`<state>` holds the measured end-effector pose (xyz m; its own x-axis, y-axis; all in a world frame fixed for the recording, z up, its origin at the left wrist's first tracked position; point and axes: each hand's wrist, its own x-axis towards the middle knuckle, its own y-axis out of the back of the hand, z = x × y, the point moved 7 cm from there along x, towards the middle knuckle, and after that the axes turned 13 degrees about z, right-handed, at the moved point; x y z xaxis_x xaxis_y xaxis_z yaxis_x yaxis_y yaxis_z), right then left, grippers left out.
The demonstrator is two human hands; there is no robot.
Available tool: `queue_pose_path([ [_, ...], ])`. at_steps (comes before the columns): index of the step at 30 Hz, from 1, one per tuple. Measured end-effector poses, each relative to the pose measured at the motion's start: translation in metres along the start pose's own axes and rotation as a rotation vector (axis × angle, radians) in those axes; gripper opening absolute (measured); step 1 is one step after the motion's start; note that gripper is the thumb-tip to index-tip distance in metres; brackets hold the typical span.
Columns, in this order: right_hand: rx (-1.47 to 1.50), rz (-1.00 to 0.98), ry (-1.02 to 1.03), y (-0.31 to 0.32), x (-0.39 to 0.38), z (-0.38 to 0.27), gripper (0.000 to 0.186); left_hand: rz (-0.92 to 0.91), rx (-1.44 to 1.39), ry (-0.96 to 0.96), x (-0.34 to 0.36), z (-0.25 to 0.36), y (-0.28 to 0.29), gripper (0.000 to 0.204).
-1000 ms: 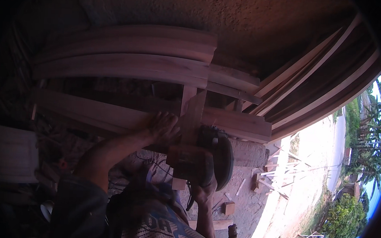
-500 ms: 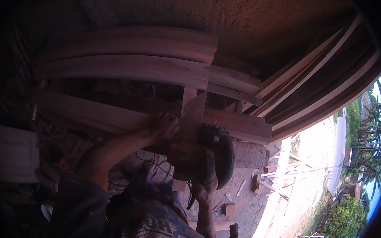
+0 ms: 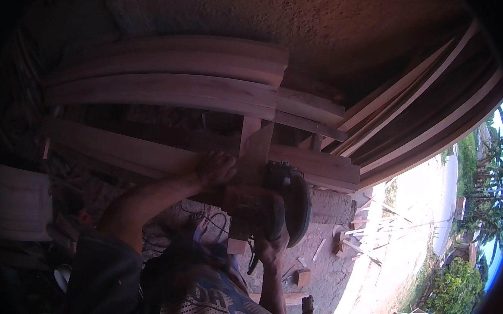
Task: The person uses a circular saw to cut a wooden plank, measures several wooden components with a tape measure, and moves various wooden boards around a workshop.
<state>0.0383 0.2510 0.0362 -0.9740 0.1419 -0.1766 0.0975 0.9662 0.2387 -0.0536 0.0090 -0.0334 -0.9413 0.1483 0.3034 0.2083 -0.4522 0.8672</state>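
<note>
Under the left hand (image 3: 215, 169) lies a short upright board (image 3: 252, 174), a narrow reddish-brown strip of bare wood standing across the long planks (image 3: 149, 151). The left grip is spread flat, fingers apart, pressing on the wood where board and planks meet; it closes around nothing. Just right of that hand, touching the board's edge, sits a power tool (image 3: 288, 201), a dark rounded body with a disc-shaped guard, dull green-black in the dim light. The right hand (image 3: 270, 246) comes up from below it and its grip is clamped on the tool's lower part; the fingers themselves are mostly hidden by the housing. A dark cord (image 3: 251, 262) hangs down beside that wrist.

Above both grips, more long pale planks are stacked in a curve (image 3: 170, 76), and further right slanted battens (image 3: 413, 108) lean against a rough wall (image 3: 259, 15). Below and right of the right hand, small wood offcuts (image 3: 303, 276) lie on the sandy ground (image 3: 337, 258). No package, label or sign shows clearly anywhere near the hands.
</note>
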Motion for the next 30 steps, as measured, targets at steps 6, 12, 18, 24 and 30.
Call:
queue_pose_path([
  [6,-0.013,0.023,0.038,-0.002,0.005,-0.009,0.040,-0.036,-0.010,-0.011,0.000,-0.003,-0.005,0.022],
  [12,-0.027,-0.005,0.023,-0.004,0.009,-0.005,0.039,-0.023,-0.054,-0.030,0.000,-0.006,-0.004,0.019],
  [18,-0.010,-0.030,-0.034,-0.002,0.013,0.010,0.040,-0.026,0.037,-0.282,0.000,0.008,0.005,0.014],
  [24,0.014,-0.045,-0.049,-0.007,0.019,0.001,0.043,0.006,0.048,-0.251,-0.005,0.001,0.000,0.020],
  [30,0.014,-0.029,0.009,-0.009,0.026,-0.004,0.044,-0.031,-0.003,-0.239,-0.003,0.001,0.000,0.022],
])
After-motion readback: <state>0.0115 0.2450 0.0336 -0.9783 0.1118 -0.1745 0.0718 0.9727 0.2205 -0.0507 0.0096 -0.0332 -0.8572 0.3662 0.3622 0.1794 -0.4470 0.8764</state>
